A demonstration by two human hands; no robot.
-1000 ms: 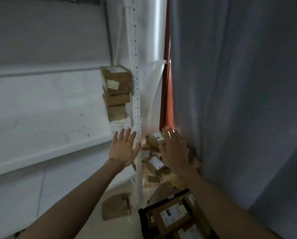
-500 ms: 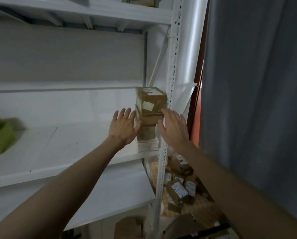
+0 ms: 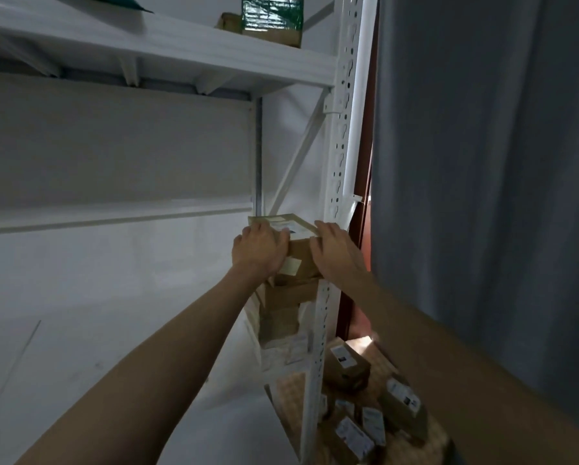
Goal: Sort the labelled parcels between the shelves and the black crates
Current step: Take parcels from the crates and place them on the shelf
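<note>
A stack of brown cardboard parcels [image 3: 290, 297] stands at the right end of the white middle shelf [image 3: 113, 313], against the perforated upright [image 3: 340, 162]. The top parcel [image 3: 300, 253] carries a white label on top and a pale sticker on its front. My left hand [image 3: 258, 251] presses its left side and my right hand [image 3: 335, 255] presses its right side, so both hands grip it. Several more labelled parcels [image 3: 365, 414] lie in a heap on the floor beyond the upright, at the lower right.
The upper shelf [image 3: 154, 41] holds a green-wrapped box [image 3: 271, 15] and a small brown box. A grey curtain [image 3: 483, 196] hangs along the right side. An orange-brown strip shows between curtain and upright. No black crate is in view.
My view has risen from the floor parcels and the black crate to the shelf. Both hands moved up from open in the air and closed on the sides of the top parcel.
</note>
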